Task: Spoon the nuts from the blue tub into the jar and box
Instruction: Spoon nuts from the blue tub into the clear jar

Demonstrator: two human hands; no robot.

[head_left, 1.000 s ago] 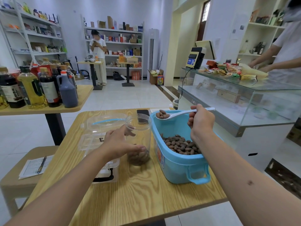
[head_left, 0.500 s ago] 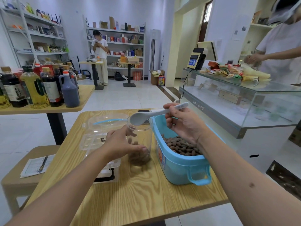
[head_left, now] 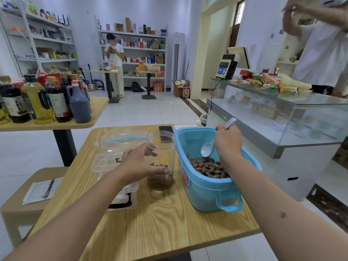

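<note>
A blue tub (head_left: 207, 193) with brown nuts (head_left: 207, 166) in its bottom stands on the wooden table (head_left: 154, 223). My right hand (head_left: 228, 142) grips a white spoon (head_left: 208, 149) inside the tub, its empty bowl just above the nuts. Left of the tub stands a clear jar (head_left: 162, 146), upright, with a layer of nuts at its bottom. My left hand (head_left: 139, 164) holds the jar's lower part. A clear plastic box (head_left: 113, 159) with its lid open lies behind my left hand.
A black phone (head_left: 165, 132) lies behind the jar. A glass counter (head_left: 282, 117) stands right of the table, with a person behind it. A side table (head_left: 56, 125) with several bottles stands at the left. A stool (head_left: 28, 206) holds paper and a pen.
The spoon, loaded with nuts a second ago, tipped over the jar's mouth, then went back empty down into the tub. My left hand stayed on the jar.
</note>
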